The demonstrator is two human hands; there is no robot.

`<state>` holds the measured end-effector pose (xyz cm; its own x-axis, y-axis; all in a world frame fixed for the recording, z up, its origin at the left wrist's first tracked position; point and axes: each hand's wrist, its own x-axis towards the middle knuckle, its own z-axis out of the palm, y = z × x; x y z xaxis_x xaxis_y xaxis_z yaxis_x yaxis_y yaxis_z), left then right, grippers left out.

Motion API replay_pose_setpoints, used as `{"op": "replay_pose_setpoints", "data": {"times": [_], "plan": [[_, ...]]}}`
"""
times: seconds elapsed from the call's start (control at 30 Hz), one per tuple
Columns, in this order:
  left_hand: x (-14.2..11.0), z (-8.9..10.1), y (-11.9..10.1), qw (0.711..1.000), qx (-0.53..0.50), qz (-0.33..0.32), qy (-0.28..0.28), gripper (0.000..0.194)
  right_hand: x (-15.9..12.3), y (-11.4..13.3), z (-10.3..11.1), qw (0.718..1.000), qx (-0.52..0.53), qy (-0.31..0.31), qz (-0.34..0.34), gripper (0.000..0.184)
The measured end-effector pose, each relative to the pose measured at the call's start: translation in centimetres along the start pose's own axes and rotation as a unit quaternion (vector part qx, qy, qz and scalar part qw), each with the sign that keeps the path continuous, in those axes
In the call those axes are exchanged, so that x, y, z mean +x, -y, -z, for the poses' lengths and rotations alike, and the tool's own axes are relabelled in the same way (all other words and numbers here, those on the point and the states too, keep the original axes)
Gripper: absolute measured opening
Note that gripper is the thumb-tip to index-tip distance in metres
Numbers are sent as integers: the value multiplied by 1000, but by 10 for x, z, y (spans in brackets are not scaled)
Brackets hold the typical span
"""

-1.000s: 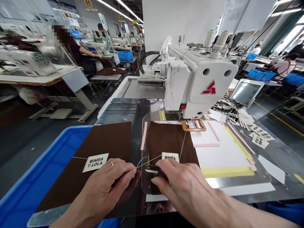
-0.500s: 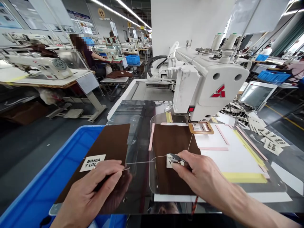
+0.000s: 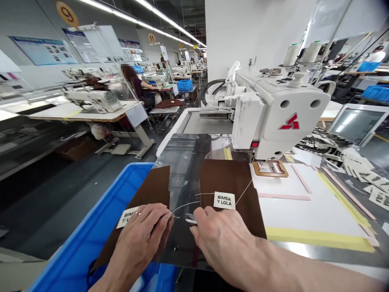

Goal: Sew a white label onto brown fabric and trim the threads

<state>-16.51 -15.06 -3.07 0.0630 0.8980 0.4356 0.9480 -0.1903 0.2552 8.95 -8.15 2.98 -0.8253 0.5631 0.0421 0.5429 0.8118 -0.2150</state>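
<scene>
Evidently, the step in hand is thread work, and doing it well means keeping a short, steady hold on the strand while the metal tips stay clear of cloth and label; a nick in either would be the likely slip.

The left hand (image 3: 144,231) has thumb and fingertips pressed together, pinching a thin white thread (image 3: 186,205) whose loose tail pokes out just past the grip. The right hand (image 3: 226,231) is curled closely around small silver-bladed snips (image 3: 191,219), pointing left towards the thread without touching it, as far as I can judge; I cannot tell how far the blades are parted.

From the left hand the thread arcs to the near edge of a dark brown rectangular cloth panel (image 3: 225,174), which lies on the glossy dark desk (image 3: 187,178) beyond and partly under the right hand. On it sits a white rectangular label with black lettering (image 3: 224,200); one strand leaves its left side, another slants up from its right towards a tan rectangular frame (image 3: 271,175) beneath a white sewing machine (image 3: 285,107).

Partly behind the left hand, a second brown cloth panel (image 3: 153,188) with a similar label (image 3: 123,219) lies by a blue plastic bin (image 3: 100,215). Further right, spare labels (image 3: 360,164) lie in a loose heap.
</scene>
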Motion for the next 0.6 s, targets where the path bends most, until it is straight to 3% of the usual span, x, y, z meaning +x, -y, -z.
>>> {"op": "replay_pose_setpoints", "data": {"times": [0.1, 0.2, 0.4, 0.6], "plan": [[0, 4, -7, 1000, -15, 16, -2, 23, 25, 8, -5, 995, -48, 73, 46, 32], [-1, 8, -14, 999, -41, 35, -3, 25, 42, 10, -9, 993, -59, 97, 39, 44], [-16, 23, -10, 988, -89, 129, -13, 29, 51, 4, -17, 997, -49, 59, 16, 22], [-39, 59, 12, 946, -60, 297, -117, 42, 33, -5, -17, 999, -33, 36, 11, 16]]}}
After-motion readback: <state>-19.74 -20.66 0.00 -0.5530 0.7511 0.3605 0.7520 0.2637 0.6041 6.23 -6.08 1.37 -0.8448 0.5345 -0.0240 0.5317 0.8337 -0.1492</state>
